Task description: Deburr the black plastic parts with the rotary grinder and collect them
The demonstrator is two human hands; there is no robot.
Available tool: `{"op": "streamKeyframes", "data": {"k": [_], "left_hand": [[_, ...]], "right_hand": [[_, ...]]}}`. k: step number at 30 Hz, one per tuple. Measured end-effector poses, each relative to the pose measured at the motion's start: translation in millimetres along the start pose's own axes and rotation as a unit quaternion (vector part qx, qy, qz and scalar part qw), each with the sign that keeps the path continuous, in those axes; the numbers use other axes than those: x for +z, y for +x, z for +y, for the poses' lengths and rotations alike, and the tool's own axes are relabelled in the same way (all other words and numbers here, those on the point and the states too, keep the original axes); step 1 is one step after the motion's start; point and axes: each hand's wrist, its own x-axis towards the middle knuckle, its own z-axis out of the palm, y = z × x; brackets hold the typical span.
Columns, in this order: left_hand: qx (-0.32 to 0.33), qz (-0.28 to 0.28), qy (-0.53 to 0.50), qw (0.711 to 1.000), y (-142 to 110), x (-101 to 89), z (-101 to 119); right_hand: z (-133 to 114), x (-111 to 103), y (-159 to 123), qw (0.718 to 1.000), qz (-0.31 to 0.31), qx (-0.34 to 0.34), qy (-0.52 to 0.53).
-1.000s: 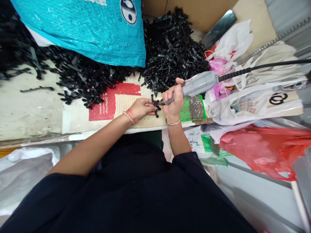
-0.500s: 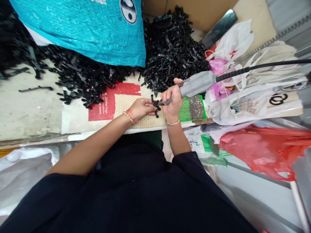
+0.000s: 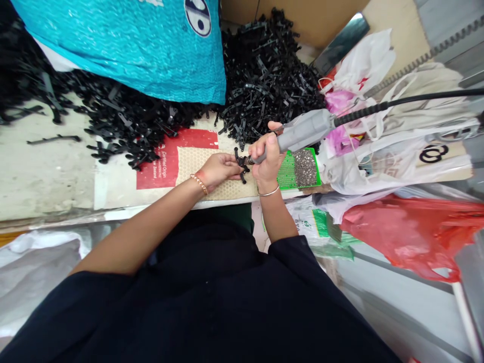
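My left hand (image 3: 221, 169) is closed, its fingertips pinching small black plastic parts (image 3: 243, 176) above a honeycomb-patterned mat (image 3: 189, 166). The fingers partly cover these parts, so I cannot tell how many there are. Wrapped around the front of a grey electric screwdriver (image 3: 308, 131) is my right hand (image 3: 267, 159). The tool lies nearly level, its tip pointing left and meeting the black parts at the left fingertips. Just right of my right hand is a green tray (image 3: 318, 174), with small metal screws (image 3: 305, 169) heaped at one end.
Heaps of black plastic parts (image 3: 272, 75) lie behind the hands, partly under a blue bag (image 3: 151, 55). One loose strip (image 3: 55, 139) lies at the left. White plastic bags (image 3: 378, 166) and a red bag (image 3: 412, 232) crowd the right. The screwdriver's black cable (image 3: 427, 99) runs right.
Both hands keep nearly the same pose, with the screwdriver tip still at the black parts. The screwdriver's rear has shifted very slightly left.
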Motion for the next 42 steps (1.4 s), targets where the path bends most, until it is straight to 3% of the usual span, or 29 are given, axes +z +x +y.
{"op": "streamKeyframes", "data": {"k": [12,25,30,36,42], "left_hand": [[-0.002,0.011,-0.005,1.0,-1.8,2.6,1.8],[-0.003,0.011,-0.002,1.0,-1.6,2.8,1.8],[-0.002,0.009,0.002,1.0,-1.6,2.4,1.6],[-0.005,0.012,-0.006,1.0,4.4,-1.2,-3.2],[-0.008,0.036,0.007,0.999,8.3,8.1,-2.5]], "right_hand": [[1.8,-3.0,0.7,0.998,-0.008,-0.001,-0.065],[3.1,-2.3,-1.6,0.999,-0.021,-0.026,0.025],[4.4,-2.3,-3.6,1.0,-0.024,-0.015,0.007],[9.7,-6.0,-0.6,0.996,-0.085,-0.01,0.021],[7.3,-6.7,8.4,0.989,-0.135,0.033,0.039]]}}
